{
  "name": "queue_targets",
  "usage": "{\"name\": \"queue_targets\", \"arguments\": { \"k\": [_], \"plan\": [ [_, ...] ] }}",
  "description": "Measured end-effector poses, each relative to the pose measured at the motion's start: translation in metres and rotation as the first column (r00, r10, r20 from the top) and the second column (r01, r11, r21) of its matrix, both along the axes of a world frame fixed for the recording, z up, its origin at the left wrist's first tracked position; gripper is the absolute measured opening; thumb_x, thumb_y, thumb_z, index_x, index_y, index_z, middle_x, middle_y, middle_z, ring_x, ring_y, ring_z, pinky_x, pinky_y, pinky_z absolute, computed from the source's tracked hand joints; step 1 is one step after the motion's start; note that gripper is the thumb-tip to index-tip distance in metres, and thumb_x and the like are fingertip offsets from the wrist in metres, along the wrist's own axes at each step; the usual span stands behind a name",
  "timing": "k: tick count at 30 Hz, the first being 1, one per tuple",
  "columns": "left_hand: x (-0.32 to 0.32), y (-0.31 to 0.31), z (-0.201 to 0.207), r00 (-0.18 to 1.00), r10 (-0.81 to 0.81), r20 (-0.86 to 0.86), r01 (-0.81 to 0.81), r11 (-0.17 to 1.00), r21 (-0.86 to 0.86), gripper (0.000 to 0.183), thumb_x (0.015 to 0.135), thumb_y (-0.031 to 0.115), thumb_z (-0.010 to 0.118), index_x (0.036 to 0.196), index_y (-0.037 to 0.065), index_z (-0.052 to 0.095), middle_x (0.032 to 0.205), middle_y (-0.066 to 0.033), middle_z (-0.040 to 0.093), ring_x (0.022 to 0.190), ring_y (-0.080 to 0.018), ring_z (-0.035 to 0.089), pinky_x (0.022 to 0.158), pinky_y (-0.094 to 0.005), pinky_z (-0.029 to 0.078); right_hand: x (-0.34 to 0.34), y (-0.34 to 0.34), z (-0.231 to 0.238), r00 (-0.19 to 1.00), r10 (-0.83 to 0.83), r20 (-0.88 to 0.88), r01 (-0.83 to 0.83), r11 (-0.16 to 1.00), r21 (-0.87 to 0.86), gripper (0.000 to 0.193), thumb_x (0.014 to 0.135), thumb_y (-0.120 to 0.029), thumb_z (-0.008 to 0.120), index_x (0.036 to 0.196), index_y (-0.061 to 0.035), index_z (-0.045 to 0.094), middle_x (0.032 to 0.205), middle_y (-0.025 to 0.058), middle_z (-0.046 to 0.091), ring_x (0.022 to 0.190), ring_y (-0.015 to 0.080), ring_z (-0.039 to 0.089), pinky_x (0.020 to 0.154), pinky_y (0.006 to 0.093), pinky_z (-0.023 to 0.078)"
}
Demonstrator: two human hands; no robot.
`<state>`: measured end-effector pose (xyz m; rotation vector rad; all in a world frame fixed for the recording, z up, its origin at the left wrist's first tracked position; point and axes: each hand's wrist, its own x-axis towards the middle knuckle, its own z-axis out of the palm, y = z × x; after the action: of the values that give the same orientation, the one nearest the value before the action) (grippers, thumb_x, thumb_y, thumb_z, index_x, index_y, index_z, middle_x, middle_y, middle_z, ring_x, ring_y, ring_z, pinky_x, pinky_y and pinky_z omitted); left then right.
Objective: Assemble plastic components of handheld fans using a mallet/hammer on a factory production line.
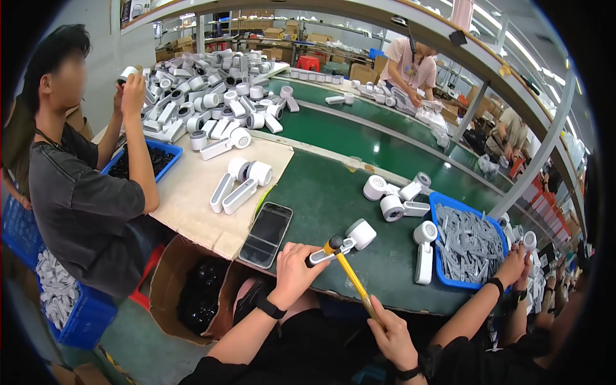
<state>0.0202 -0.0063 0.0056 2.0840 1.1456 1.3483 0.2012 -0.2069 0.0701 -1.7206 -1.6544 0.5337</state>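
My left hand (296, 269) is closed around the handle of a white handheld device (360, 233) with a round drum-shaped head. That device rests over the near edge of the green table. In my right hand (393, 335) is a hammer (350, 274) with a yellow handle; its dark-and-yellow head lies over the device's handle, and I cannot tell whether they touch. A black-framed phone (266, 235) lies flat just left of my left hand. Beyond my hands, several similar devices (393, 208) form a small group, and another device (423, 251) lies to the right.
A blue tray (438, 255) of grey strips stands at right, beside a co-worker's hands (513, 266). Left, two devices (244, 186) lie on cardboard (192, 215); an open carton (163, 301) stands below. Behind are a device heap (192, 96), a green conveyor (346, 131) and a seated person (90, 192).
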Motion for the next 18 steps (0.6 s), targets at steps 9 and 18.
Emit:
{"name": "queue_targets", "arguments": {
  "k": [9, 18],
  "plan": [
    [-0.004, -0.001, -0.006, 0.997, 0.075, -0.033, -0.075, 0.997, -0.009, 0.025, 0.071, 0.024, 0.085, 0.084, 0.006, 0.074, 0.077, -0.0056, 0.06, 0.083, -0.0271, 0.056, 0.074, -0.0393, 0.044, -0.012, -0.004, 0.017, 0.994, 0.07, 0.079, -0.069, 0.998, -0.01, 0.056, 0.087, 0.001, 0.068, 0.141, -0.0052, 0.054, 0.079, 0.0134, 0.056, 0.068, 0.0261, 0.058, 0.066, 0.0327, 0.048],
    [-0.002, 0.0, -0.015, 0.995, 0.092, -0.025, -0.091, 0.995, 0.041, 0.028, 0.069, 0.028, 0.088, 0.081, 0.008, 0.072, 0.075, -0.0031, 0.059, 0.082, -0.0255, 0.057, 0.072, -0.0375, 0.043, -0.021, -0.004, 0.02, 0.99, 0.124, 0.067, -0.123, 0.992, -0.012, 0.055, 0.088, 0.0, 0.068, 0.141, -0.0045, 0.054, 0.076, 0.0124, 0.052, 0.066, 0.0219, 0.054, 0.064, 0.0321, 0.045]
  ]
}}
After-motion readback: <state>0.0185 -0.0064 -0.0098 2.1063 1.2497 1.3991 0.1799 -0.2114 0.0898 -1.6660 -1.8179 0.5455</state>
